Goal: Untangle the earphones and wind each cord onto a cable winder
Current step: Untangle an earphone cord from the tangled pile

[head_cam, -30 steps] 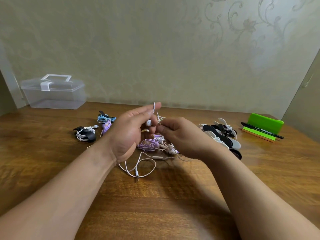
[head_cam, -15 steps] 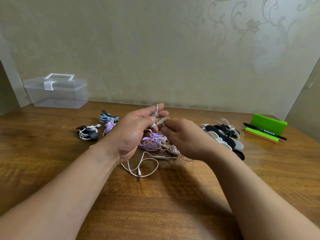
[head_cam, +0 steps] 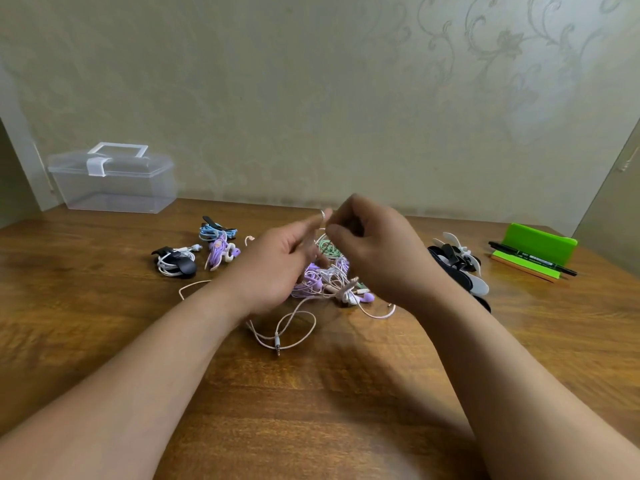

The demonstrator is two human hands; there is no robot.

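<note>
2 hands meet above the tangled earphones [head_cam: 329, 282] at frame centre in the head view: the right hand [head_cam: 377, 251] pinches a pale cord [head_cam: 322, 213], the left hand [head_cam: 277, 271] is too blurred to tell its grip, so untangling seems underway and next calls for teasing 1 cord free.

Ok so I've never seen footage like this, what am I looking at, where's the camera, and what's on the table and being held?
No machine here: a person wears a camera on the head, so you look down their own arms. On the brown wooden table lies a tangle of purple, green and pale earphones. To its left sit three cords wound on winders; to its right, a pile of empty black and white winders, then a green stand with a black pen. A clear plastic box stands back left. The left hand and right hand pinch a thin pale cord above the tangle.
</note>
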